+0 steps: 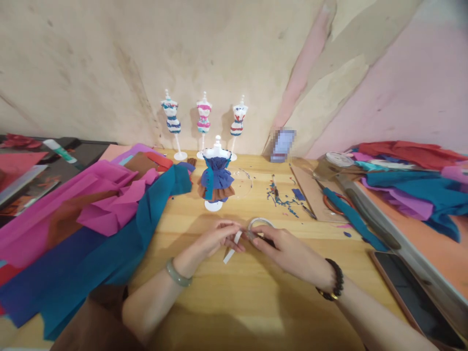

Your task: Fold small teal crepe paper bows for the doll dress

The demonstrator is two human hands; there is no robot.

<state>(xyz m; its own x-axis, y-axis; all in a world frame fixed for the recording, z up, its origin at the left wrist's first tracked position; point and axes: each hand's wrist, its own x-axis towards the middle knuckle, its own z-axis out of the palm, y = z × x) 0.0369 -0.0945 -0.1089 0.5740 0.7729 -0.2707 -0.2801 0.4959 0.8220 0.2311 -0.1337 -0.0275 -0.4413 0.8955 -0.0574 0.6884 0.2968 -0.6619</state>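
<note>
My left hand (221,236) pinches a short white strip of tape (232,247), whose lower end hangs down over the table. Close beside it, my right hand (283,246) is closed round a small dark-handled tool (268,241) with a greyish tip; the fingers hide most of it, and its kind is unclear. A white tape roll (261,222) shows just behind the right fingers. Beyond both hands stands a miniature dress form (218,151), dressed in a pleated blue paper bodice (219,175) with a brown ruffle below and a teal strip down its left side.
Three painted mini dress forms (204,117) line the wall. Crepe paper (146,234) in several colours is heaped at left. Beads (283,200) lie scattered right of the centre. Scissors (336,201), a cardboard sheet (314,195) and a phone (413,297) occupy the right side.
</note>
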